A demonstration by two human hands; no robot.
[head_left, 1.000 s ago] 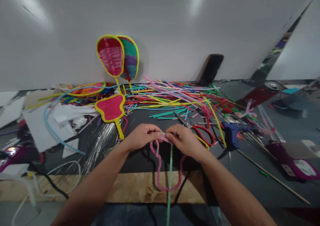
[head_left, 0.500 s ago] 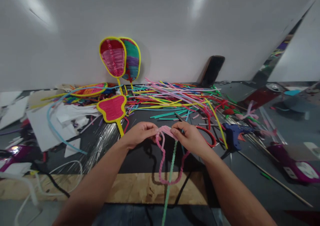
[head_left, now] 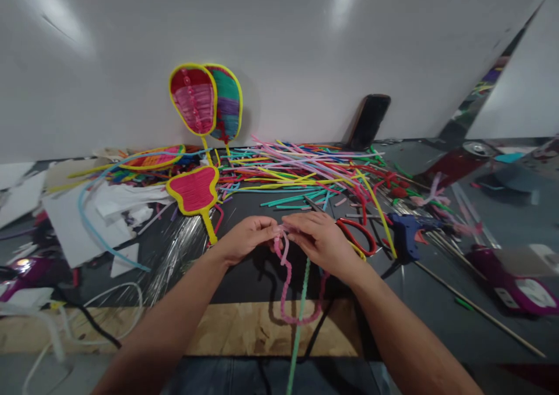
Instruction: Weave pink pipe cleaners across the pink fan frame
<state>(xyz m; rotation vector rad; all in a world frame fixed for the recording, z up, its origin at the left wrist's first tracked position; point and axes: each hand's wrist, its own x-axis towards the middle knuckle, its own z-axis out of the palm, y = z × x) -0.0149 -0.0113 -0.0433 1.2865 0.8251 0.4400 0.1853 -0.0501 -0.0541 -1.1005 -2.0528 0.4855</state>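
A twisted pink pipe-cleaner loop (head_left: 287,284) hangs from my two hands above the front of the table. My left hand (head_left: 251,237) pinches its upper left edge, fingers closed. Over the top of the loop lies my right hand (head_left: 318,237), its fingers bent round the pink strands and hiding most of them. A short pale pink end (head_left: 285,250) curls down between the hands. From beneath my right hand a twisted green pipe-cleaner stem (head_left: 301,307) runs down across the loop toward my lap.
Behind my hands lies a heap of coloured pipe cleaners (head_left: 297,165). Red-handled scissors (head_left: 360,237) and a blue glue gun (head_left: 406,237) are on the right. Yellow-edged paddle shapes (head_left: 194,191) stand at left. A phone (head_left: 369,121) leans on the white wall.
My right hand has shifted left along the top of the loop, and its fingers now cover the pink strands close to my left hand. The loop still hangs below.
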